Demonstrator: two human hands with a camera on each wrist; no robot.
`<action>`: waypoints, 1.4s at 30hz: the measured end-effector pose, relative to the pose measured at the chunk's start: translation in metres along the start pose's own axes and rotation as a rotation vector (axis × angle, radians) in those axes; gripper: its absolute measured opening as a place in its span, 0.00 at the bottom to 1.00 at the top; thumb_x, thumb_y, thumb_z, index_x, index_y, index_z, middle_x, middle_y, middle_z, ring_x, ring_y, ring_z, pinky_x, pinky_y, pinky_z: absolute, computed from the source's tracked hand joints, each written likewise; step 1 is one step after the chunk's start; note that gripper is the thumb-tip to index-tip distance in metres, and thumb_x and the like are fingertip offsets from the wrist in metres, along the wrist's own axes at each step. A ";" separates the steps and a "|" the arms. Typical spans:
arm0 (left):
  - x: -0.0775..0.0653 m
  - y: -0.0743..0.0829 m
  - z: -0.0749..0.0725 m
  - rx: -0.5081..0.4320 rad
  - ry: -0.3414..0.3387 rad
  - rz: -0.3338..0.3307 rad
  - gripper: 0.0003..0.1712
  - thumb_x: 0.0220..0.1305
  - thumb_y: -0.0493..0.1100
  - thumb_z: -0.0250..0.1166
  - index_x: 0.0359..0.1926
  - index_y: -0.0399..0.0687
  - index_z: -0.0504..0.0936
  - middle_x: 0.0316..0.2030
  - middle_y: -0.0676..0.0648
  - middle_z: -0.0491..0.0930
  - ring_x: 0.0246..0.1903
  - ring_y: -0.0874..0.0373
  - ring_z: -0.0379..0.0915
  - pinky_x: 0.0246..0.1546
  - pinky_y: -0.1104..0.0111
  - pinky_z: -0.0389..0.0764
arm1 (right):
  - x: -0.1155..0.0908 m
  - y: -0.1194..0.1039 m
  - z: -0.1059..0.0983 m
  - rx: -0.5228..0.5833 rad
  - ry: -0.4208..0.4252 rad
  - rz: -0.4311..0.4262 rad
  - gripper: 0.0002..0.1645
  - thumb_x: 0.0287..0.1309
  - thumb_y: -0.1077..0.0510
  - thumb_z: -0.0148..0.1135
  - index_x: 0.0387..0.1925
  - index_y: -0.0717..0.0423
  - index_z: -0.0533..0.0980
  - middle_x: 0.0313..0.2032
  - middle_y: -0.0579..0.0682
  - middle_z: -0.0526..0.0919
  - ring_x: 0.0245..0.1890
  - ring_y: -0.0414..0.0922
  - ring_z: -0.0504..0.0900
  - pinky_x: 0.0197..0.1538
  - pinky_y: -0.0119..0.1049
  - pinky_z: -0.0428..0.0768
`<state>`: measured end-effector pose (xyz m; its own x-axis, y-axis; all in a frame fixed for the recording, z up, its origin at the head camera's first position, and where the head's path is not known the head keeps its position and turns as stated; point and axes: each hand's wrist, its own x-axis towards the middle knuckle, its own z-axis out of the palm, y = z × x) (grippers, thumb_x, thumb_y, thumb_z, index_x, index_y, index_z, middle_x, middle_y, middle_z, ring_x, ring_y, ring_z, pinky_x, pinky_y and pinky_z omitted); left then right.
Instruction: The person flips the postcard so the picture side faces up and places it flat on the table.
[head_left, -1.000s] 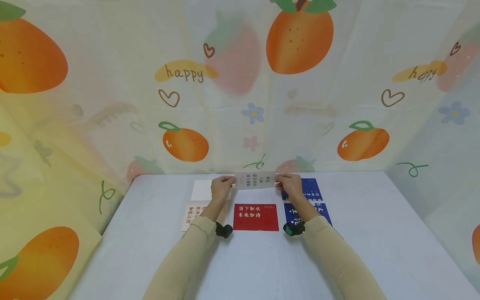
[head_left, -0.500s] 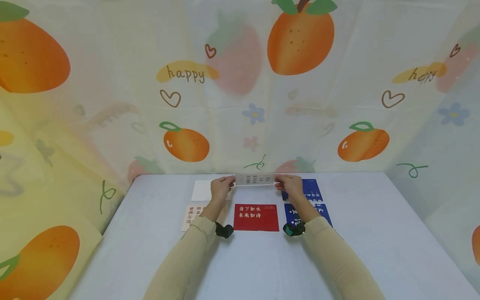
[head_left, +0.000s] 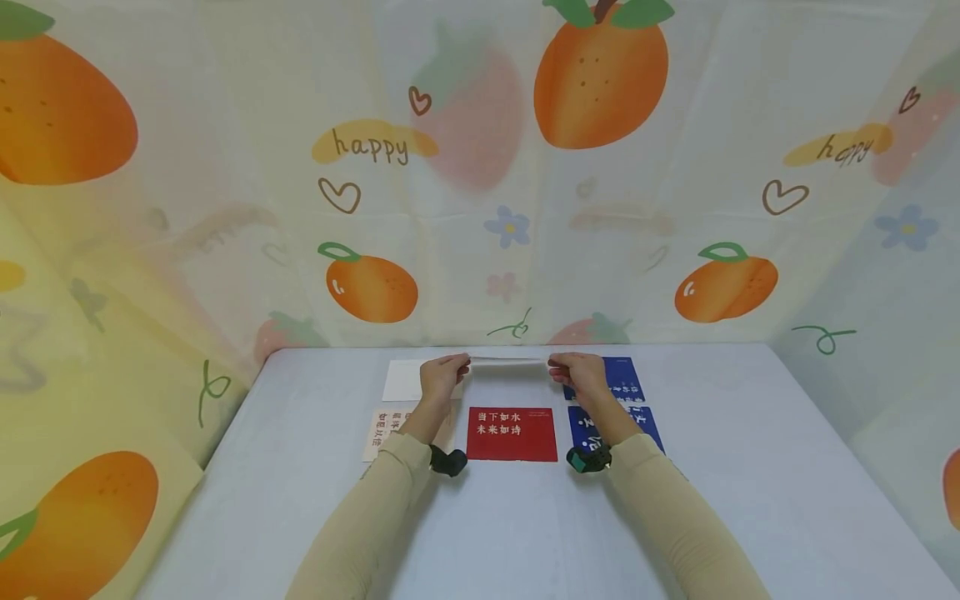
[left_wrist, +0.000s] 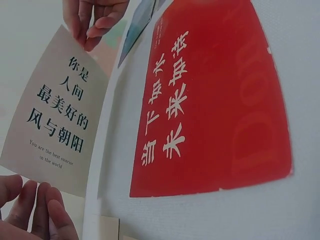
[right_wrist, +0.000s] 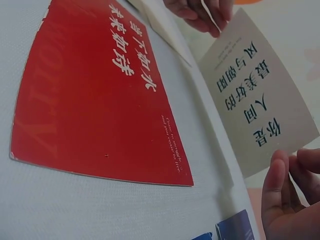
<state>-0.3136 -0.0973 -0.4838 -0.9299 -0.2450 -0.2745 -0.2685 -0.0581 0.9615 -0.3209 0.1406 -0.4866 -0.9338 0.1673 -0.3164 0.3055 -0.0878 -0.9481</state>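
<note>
A pale grey card (left_wrist: 62,112) with dark printed characters spans the space between my two hands. The left hand (head_left: 442,379) pinches one short side of it, the right hand (head_left: 583,379) the opposite one. From the head view it shows almost edge-on as a thin strip, raised a little over the back of the table; both wrist views show its printed face. Nearer to me than the held card lies a red card (head_left: 512,434) with white characters, flat on the table and touched by neither hand.
Behind the left hand lies a white card (head_left: 405,381), with a cream printed card (head_left: 384,434) nearer. Two blue cards lie by the right arm, a back one (head_left: 624,377) and a front one (head_left: 643,421). A fruit-patterned curtain (head_left: 465,242) borders the white table (head_left: 517,533).
The pale card has tilted from face-on to nearly edge-on in the head view, its upper edge coming down. Both hands stay almost in place, still pinching its sides.
</note>
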 end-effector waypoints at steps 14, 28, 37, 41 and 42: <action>0.002 -0.009 -0.001 -0.008 0.006 -0.029 0.15 0.65 0.41 0.63 0.49 0.35 0.83 0.46 0.37 0.83 0.49 0.46 0.80 0.54 0.60 0.79 | 0.000 0.004 -0.001 -0.003 -0.014 0.038 0.19 0.63 0.61 0.61 0.52 0.68 0.78 0.25 0.46 0.83 0.25 0.39 0.81 0.32 0.26 0.80; -0.001 -0.012 -0.003 0.060 -0.027 0.005 0.15 0.64 0.39 0.61 0.50 0.40 0.83 0.50 0.40 0.82 0.47 0.52 0.79 0.53 0.62 0.79 | -0.006 0.003 -0.003 -0.034 -0.024 0.005 0.16 0.60 0.61 0.63 0.47 0.69 0.80 0.29 0.52 0.84 0.23 0.40 0.80 0.31 0.26 0.79; 0.000 -0.011 -0.003 0.109 -0.032 0.030 0.16 0.63 0.39 0.61 0.51 0.40 0.84 0.50 0.40 0.82 0.47 0.51 0.78 0.49 0.65 0.80 | 0.001 0.006 -0.004 -0.177 -0.017 -0.028 0.19 0.63 0.59 0.60 0.51 0.69 0.78 0.31 0.52 0.84 0.23 0.39 0.79 0.31 0.26 0.79; 0.000 -0.011 -0.003 0.125 -0.039 0.037 0.16 0.63 0.38 0.60 0.50 0.40 0.84 0.50 0.40 0.82 0.47 0.50 0.78 0.49 0.65 0.80 | -0.001 0.004 -0.002 -0.229 0.005 -0.026 0.18 0.63 0.59 0.60 0.50 0.68 0.79 0.30 0.51 0.83 0.22 0.39 0.78 0.30 0.26 0.79; 0.000 -0.011 -0.003 0.130 -0.041 0.036 0.16 0.63 0.38 0.60 0.50 0.40 0.84 0.50 0.39 0.82 0.47 0.50 0.78 0.49 0.64 0.80 | -0.002 0.003 -0.002 -0.242 0.008 -0.028 0.18 0.63 0.59 0.60 0.50 0.68 0.79 0.30 0.51 0.83 0.22 0.39 0.78 0.30 0.26 0.79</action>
<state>-0.3101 -0.1000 -0.4941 -0.9483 -0.2043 -0.2428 -0.2628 0.0767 0.9618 -0.3175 0.1419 -0.4892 -0.9414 0.1739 -0.2890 0.3160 0.1550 -0.9360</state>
